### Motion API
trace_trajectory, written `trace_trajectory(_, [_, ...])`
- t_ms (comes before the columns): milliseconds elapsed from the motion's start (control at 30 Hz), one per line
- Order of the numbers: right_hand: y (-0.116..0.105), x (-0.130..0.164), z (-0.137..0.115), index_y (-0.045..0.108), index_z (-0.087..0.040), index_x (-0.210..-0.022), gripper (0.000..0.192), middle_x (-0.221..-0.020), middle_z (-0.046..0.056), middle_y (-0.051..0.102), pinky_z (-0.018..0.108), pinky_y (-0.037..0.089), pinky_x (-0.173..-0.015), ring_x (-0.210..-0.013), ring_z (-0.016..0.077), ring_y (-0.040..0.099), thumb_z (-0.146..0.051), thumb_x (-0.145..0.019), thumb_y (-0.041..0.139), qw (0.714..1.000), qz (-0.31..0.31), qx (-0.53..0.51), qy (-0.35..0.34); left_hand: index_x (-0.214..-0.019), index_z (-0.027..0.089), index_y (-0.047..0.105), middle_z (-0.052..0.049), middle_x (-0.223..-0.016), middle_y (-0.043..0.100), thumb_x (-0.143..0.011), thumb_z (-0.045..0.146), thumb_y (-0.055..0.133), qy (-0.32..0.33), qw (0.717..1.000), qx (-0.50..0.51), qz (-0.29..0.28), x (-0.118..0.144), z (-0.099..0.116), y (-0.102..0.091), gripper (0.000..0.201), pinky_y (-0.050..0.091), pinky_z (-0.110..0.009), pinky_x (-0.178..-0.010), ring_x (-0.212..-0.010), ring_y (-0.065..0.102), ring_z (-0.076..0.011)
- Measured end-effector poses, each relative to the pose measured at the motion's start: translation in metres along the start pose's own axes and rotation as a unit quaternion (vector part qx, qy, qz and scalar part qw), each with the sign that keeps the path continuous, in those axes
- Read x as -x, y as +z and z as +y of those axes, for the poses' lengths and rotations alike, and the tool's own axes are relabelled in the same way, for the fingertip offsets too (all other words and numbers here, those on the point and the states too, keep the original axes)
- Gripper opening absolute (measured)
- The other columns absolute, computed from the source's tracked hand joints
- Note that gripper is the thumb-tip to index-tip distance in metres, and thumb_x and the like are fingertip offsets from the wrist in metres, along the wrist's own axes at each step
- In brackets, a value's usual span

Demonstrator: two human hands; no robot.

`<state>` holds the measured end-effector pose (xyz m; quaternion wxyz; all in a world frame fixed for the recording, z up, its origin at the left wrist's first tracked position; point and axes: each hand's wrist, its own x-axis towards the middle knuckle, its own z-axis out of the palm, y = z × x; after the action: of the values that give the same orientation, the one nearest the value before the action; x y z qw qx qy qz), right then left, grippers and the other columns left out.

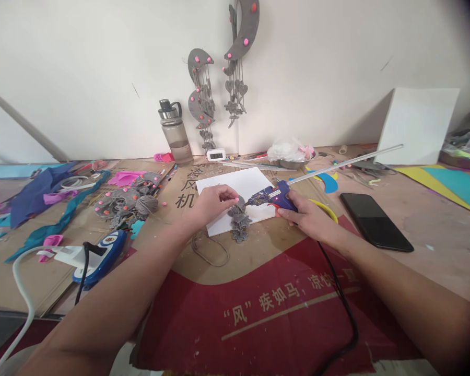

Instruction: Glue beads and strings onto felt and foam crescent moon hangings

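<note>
Left hand (211, 203) pinching felt ornament (238, 222), right hand (305, 214) clamped on glue gun (276, 196), above cardboard (258, 313) lettered "风"

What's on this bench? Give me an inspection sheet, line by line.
Surface: flattened cardboard, red and tan with printed characters, speckled with bits.
Job's things: blue glue gun with a clear stick at the back; grey felt piece with pink dots, on a white sheet.
Clutter: black phone, grey felt pile, blue and pink scraps, water bottle.
Grippers: left hand pinches the felt piece; right hand grips the glue gun.
Cables: black cord from the gun; white cable to a power strip.
Surroundings: white wall with hanging felt moons; white board leaning.
</note>
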<state>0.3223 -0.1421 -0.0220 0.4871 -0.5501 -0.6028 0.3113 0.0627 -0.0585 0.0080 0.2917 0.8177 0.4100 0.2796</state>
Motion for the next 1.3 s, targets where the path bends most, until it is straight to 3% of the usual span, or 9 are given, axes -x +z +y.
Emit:
trace_trajectory(100, [-0.001,0.000,0.001,0.066,-0.024,-0.098,0.031,-0.081,0.002,0.062,0.029,0.044,-0.055,-0.066,0.0171,0.052,-0.038,-0.072,0.074,0.998,-0.033,0.047,0.020,-0.084,0.019,0.070,-0.003,-0.083,0.073,-0.078,0.037,0.065,-0.001,1.000,-0.008,-0.001,0.000,0.000,-0.001,0.019,0.047,-0.028,-0.070,-0.075,0.063,-0.0157])
trace_trajectory(333, [-0.001,0.000,0.003,0.064,-0.024,-0.103,0.033,-0.088,0.004,0.064,0.030,0.046,-0.058,-0.075,0.0210,0.057,-0.039,-0.075,0.072,0.997,-0.033,0.069,-0.010,-0.083,0.020,0.071,-0.003,-0.081,0.073,-0.078,0.036,0.066,-0.002,1.000,-0.004,-0.002,-0.001,-0.004,-0.001,0.018,0.047,-0.027,-0.068,-0.073,0.063,-0.0148])
trace_trajectory(767, [-0.001,0.000,0.001,0.065,-0.025,-0.108,0.038,-0.100,0.005,0.067,0.033,0.049,-0.063,-0.084,0.0247,0.061,-0.035,-0.073,0.074,0.998,-0.022,0.062,0.002,-0.084,0.019,0.072,-0.002,-0.080,0.072,-0.079,0.034,0.066,-0.002,1.000,-0.005,-0.008,-0.001,-0.006,0.000,0.017,0.047,-0.026,-0.068,-0.072,0.062,-0.0142])
trace_trajectory(967, [-0.003,0.001,0.000,0.062,-0.023,-0.111,0.038,-0.100,0.007,0.066,0.036,0.049,-0.066,-0.082,0.0250,0.060,-0.042,-0.079,0.066,0.992,-0.040,0.122,0.014,-0.084,0.019,0.072,-0.002,-0.080,0.072,-0.078,0.034,0.066,0.006,1.000,-0.004,-0.009,-0.001,-0.008,0.000,0.017,0.047,-0.025,-0.069,-0.072,0.062,-0.0139])
trace_trajectory(1133, [-0.004,0.002,0.001,0.056,-0.022,-0.120,0.042,-0.106,0.007,0.064,0.036,0.050,-0.072,-0.088,0.0246,0.060,-0.046,-0.086,0.056,0.985,-0.070,0.157,0.009,-0.083,0.019,0.072,-0.002,-0.081,0.072,-0.078,0.033,0.065,-0.003,1.000,-0.007,-0.009,0.001,-0.002,-0.001,0.017,0.047,-0.025,-0.070,-0.073,0.062,-0.0135])
trace_trajectory(1300, [-0.003,0.003,-0.004,0.055,-0.021,-0.116,0.039,-0.108,0.008,0.063,0.038,0.051,-0.076,-0.091,0.0257,0.060,-0.046,-0.087,0.054,0.981,-0.068,0.184,0.010,-0.081,0.018,0.072,-0.002,-0.083,0.073,-0.078,0.030,0.064,-0.012,1.000,-0.009,-0.010,0.004,0.007,-0.003,0.014,0.047,-0.025,-0.071,-0.074,0.062,-0.0134])
